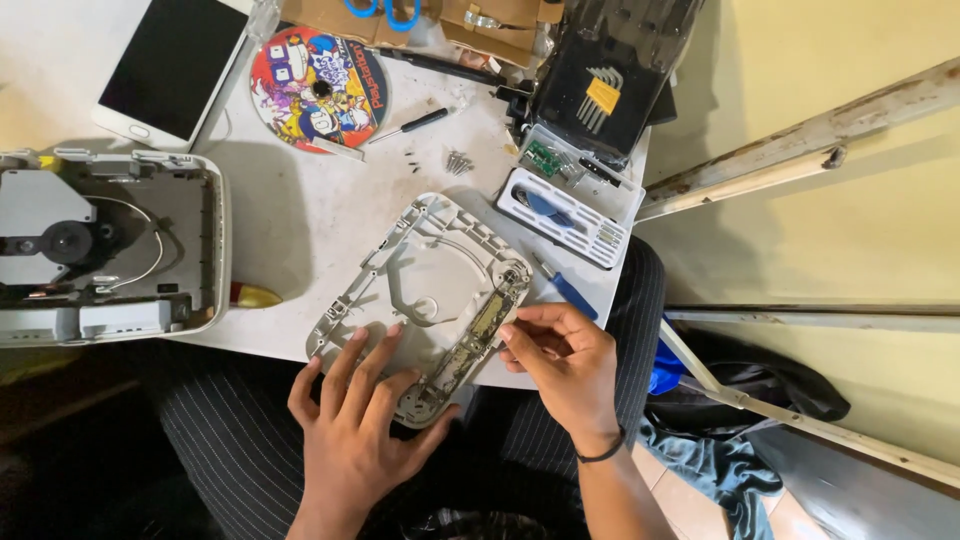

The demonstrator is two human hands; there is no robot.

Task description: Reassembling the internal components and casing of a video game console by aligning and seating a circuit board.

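White worktop [300, 215] carries your grey shell half [425, 290] at its near edge; your left hand [350, 420] lies flat, fingers spread, steadying it while your right hand [560, 365] pinches its circuit strip [478, 335].

1 head-worn camera looked steeply down, close over the white table [300, 220] and the person's lap.

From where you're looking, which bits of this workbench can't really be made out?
Head view only:
- Scissors: blades cut off by the top edge.
- Opened console: left part beyond the frame edge.
- Grey shell: near corner hidden under the left hand.
- Screws: too small to count.
- Right hand: fingertips cover the board strip's end.
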